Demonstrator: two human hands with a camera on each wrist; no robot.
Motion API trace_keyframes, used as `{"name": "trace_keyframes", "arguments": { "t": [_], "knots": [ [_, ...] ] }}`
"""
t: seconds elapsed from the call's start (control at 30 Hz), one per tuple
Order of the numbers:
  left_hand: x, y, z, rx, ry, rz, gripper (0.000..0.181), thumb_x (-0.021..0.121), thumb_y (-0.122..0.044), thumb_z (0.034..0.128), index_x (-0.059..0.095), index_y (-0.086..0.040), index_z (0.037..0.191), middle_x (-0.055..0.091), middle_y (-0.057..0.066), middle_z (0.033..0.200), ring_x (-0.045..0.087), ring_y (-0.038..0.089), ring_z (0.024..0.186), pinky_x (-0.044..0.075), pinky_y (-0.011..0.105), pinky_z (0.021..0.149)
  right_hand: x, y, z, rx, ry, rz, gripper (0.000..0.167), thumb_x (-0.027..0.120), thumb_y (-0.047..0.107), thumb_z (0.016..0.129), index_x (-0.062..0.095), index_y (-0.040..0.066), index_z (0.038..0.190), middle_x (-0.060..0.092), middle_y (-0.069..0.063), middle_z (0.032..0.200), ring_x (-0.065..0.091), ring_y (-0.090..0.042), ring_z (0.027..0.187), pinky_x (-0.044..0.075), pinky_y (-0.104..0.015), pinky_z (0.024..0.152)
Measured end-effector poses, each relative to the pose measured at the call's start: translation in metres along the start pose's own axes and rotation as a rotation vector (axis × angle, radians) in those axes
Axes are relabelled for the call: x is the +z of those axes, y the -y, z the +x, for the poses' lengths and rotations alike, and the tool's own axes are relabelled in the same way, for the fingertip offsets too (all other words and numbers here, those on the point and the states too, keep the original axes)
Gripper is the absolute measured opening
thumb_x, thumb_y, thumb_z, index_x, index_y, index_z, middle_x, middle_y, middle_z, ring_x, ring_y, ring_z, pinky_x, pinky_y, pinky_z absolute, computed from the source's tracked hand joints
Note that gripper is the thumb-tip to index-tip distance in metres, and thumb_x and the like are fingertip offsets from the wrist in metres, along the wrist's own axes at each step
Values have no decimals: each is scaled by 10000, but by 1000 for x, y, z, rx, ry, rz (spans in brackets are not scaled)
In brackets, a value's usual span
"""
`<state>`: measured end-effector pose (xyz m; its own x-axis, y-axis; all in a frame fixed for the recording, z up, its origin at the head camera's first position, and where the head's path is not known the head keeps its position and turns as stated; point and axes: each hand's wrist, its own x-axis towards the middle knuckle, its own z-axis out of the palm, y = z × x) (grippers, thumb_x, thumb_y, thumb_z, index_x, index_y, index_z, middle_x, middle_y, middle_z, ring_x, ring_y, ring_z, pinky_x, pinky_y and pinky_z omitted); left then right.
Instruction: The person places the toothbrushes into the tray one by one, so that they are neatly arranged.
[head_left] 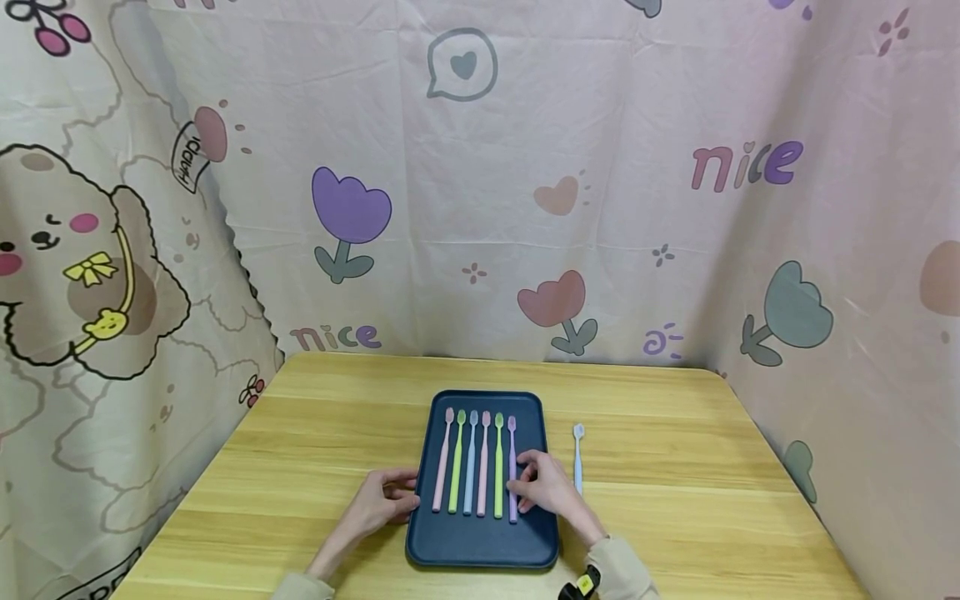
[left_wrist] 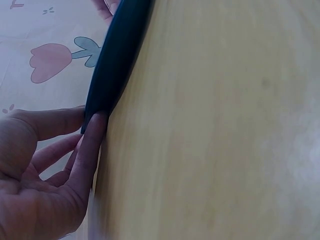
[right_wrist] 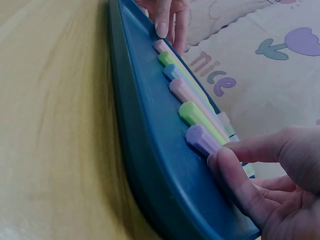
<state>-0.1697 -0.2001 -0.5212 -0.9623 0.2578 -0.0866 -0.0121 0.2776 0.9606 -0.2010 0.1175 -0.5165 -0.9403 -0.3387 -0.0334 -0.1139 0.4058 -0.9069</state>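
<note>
A dark blue tray lies on the table, bearing a row of pink, green, blue and purple toothbrushes side by side, heads toward the far end. My left hand holds the tray's left rim between thumb and fingers; the left wrist view shows the fingertips on the tray edge. At the row's right end, my right hand pinches the purple toothbrush by its handle. In the right wrist view, thumb and forefinger meet at the purple handle, near its butt end.
A light blue toothbrush lies on the wooden table to the right of the tray, partly behind the right hand. Patterned curtains hang behind the table and along both sides.
</note>
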Motion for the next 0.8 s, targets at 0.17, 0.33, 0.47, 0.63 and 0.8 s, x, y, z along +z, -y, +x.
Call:
{"name": "trace_keyframes", "arguments": {
  "t": [0.17, 0.33, 0.47, 0.63, 0.8],
  "knots": [
    [0, 0, 0, -1, -2, 1, 536, 714, -6, 884, 509, 183, 1342, 651, 329, 1167, 721, 242, 914, 642, 358, 663, 0, 1, 0, 8, -3, 6, 516, 747, 61, 877, 519, -162, 1284, 635, -90, 771, 684, -188, 536, 600, -323, 504],
    [0, 0, 1, -3, -8, 3, 536, 714, -2, 882, 510, 183, 1342, 653, 325, 1164, 719, 235, 910, 642, 359, 663, 0, 1, 0, 15, -9, 7, 522, 750, 61, 877, 520, -159, 1290, 635, -92, 767, 681, -181, 535, 600, -324, 505],
    [0, 0, 1, -6, -5, 0, 539, 712, -6, 885, 506, 183, 1346, 652, 323, 1167, 718, 236, 915, 641, 357, 665, 0, 0, 1, 14, -13, 2, 522, 746, 57, 879, 518, -161, 1295, 635, -90, 765, 674, -162, 527, 596, -315, 499],
    [1, -1, 0, -8, -6, -5, 547, 713, -4, 881, 502, 182, 1350, 652, 323, 1170, 719, 237, 918, 642, 357, 668, -1, 0, 2, 16, -15, -15, 510, 731, 59, 894, 516, -157, 1302, 630, -67, 761, 660, -118, 522, 592, -292, 499],
    [1, -1, 0, -11, -8, -8, 548, 717, -7, 879, 506, 179, 1350, 654, 319, 1170, 721, 237, 919, 642, 359, 669, -1, -1, 2, 10, -14, -24, 510, 723, 66, 902, 513, -159, 1310, 630, -62, 763, 654, -103, 522, 588, -277, 497]
  ]
}}
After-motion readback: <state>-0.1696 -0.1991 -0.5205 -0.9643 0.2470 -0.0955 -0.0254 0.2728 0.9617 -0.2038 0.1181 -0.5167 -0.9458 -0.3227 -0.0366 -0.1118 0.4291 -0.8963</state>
